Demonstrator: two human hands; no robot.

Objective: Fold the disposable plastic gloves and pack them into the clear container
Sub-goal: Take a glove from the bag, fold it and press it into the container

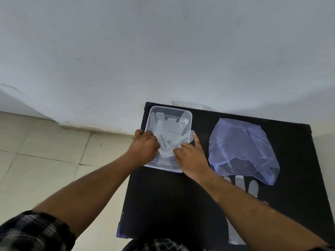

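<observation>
Your table (181, 205) is black, with a blue tinge at its near-left corner. The container (187, 116) is clear, the gloves (170, 140) inside it milky white. The plastic bag (241, 142) looks pale violet-blue. Your sleeve (32, 230) is black-and-white plaid. The wall (163, 51) is white, the floor tiles (45, 160) cream.

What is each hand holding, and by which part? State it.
Both hands press a crumpled glove into the clear container: left hand on the glove's left edge, right hand on its near right side. No closed grip is visible.
</observation>
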